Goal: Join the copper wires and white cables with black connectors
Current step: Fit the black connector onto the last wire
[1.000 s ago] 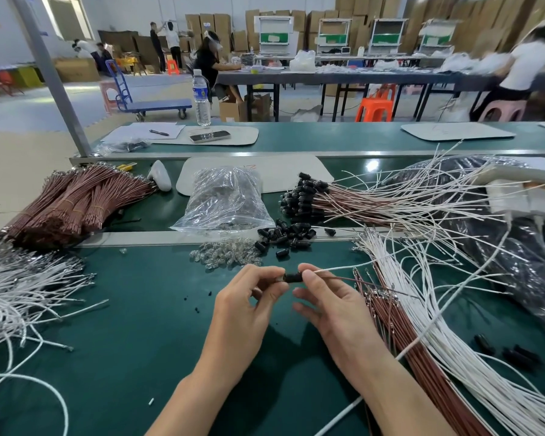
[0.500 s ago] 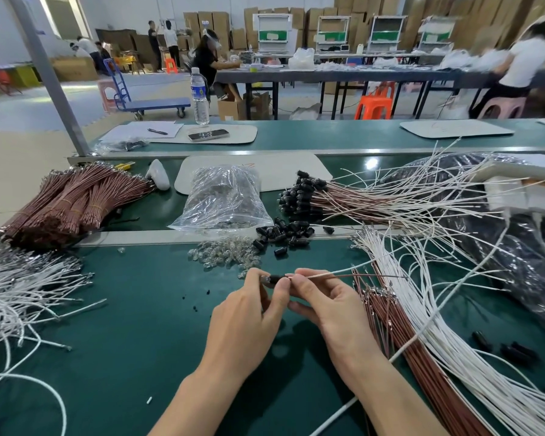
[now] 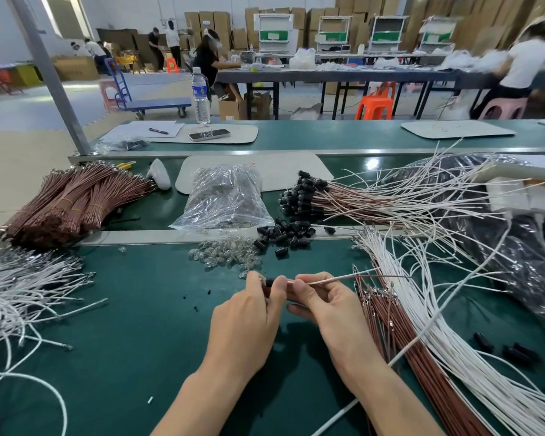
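Black connector (image 3: pixel 269 282): pinching it in the left hand (image 3: pixel 246 313), over the near middle of the green bench (image 3: pixel 139 309). Pinching copper wire (image 3: pixel 387 276) and white cable (image 3: pixel 364 271) together in the right hand (image 3: pixel 321 306), ends meeting the connector, lengths trailing right. Lying just beyond: bulbs (image 3: pixel 224 254) and loose connectors (image 3: pixel 283 234). Fanning along the right: cable pile (image 3: pixel 453 357), wire pile (image 3: pixel 390 325). Sitting farther: clear bag (image 3: pixel 224 199), joined bundle (image 3: pixel 343 202).

Bright, even overhead light all across. Daylight blows out the window (image 3: pixel 66 17) at upper left. White glare spot on the green belt (image 3: pixel 346 163), centre right. Soft shadows pool under the left hand (image 3: pixel 246 316) and right hand (image 3: pixel 328 306). Edges bow outward; the seated person (image 3: pixel 526 58) at upper right is smeared.
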A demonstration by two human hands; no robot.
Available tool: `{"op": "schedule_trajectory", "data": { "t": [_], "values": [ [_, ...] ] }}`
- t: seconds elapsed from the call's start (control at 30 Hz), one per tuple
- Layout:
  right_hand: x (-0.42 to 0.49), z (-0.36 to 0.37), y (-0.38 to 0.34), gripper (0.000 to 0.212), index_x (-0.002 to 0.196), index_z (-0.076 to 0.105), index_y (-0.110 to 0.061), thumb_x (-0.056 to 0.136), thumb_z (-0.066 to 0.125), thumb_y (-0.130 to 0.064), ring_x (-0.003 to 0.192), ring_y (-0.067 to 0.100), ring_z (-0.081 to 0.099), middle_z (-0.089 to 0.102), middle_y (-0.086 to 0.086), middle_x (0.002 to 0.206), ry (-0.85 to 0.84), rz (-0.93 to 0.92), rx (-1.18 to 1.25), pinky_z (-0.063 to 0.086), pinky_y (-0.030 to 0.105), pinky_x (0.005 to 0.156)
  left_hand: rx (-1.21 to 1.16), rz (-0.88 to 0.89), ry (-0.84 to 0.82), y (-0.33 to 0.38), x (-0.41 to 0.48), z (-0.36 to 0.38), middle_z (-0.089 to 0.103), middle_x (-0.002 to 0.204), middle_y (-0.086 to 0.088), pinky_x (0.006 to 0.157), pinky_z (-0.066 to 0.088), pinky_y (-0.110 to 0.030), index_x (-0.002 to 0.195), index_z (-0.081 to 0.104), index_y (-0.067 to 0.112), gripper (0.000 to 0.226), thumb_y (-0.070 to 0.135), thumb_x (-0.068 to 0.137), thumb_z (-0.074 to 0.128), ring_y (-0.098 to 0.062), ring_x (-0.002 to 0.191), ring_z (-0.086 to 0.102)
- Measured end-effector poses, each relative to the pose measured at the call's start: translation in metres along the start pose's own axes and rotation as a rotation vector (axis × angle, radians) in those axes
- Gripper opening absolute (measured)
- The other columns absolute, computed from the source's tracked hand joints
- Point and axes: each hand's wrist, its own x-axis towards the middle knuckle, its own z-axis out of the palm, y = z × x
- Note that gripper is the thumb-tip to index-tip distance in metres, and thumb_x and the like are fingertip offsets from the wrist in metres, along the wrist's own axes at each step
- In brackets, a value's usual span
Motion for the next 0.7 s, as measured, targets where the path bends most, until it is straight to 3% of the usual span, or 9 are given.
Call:
{"op": "schedule_trajectory", "data": {
  "t": [0.27,0.47,0.63,0.7],
  "values": [
    [-0.0033,0.0000,-0.0028,0.008,0.101,0.057,-0.002,0.098,0.057,-0.009,0.094,0.020,0.076,0.079,0.008,0.096,-0.046,0.000,-0.019,0.058,0.020,0.071,0.078,0.021,-0.046,-0.0016,0.0004,0.0012,0.059,0.067,0.005,0.069,0.050,-0.039,0.089,0.034,0.025,0.059,0.066,0.086,-0.009,-0.019,0.068,0.063],
    [-0.0024,-0.0022,-0.0034,0.009,0.100,0.057,-0.005,0.097,0.057,-0.013,0.097,0.021,0.075,0.078,0.009,0.099,-0.066,0.006,-0.014,0.057,0.021,0.073,0.023,0.034,-0.046,-0.0001,-0.0006,0.0015,0.058,0.066,0.004,0.069,0.049,-0.040,0.087,0.034,0.025,0.057,0.063,0.087,-0.008,-0.019,0.067,0.061],
    [-0.0016,0.0019,-0.0032,0.019,0.105,0.057,-0.007,0.094,0.060,-0.022,0.102,0.022,0.074,0.077,0.010,0.106,-0.086,0.017,0.101,0.058,0.023,0.070,-0.231,0.053,-0.005,-0.0023,-0.0026,0.0015,0.059,0.064,0.009,0.061,0.043,-0.034,0.095,0.038,0.037,0.040,0.067,0.095,0.011,-0.007,0.064,0.059],
    [-0.0015,0.0035,-0.0054,0.030,0.109,0.061,-0.009,0.088,0.065,-0.030,0.096,0.021,0.074,0.076,0.011,0.108,-0.082,0.047,0.155,0.057,0.024,0.067,-0.341,0.099,0.013,-0.0041,-0.0030,0.0006,0.064,0.076,0.014,0.062,0.045,-0.030,0.101,0.040,0.044,0.026,0.064,0.098,0.024,-0.005,0.071,0.062]
  ]
}}
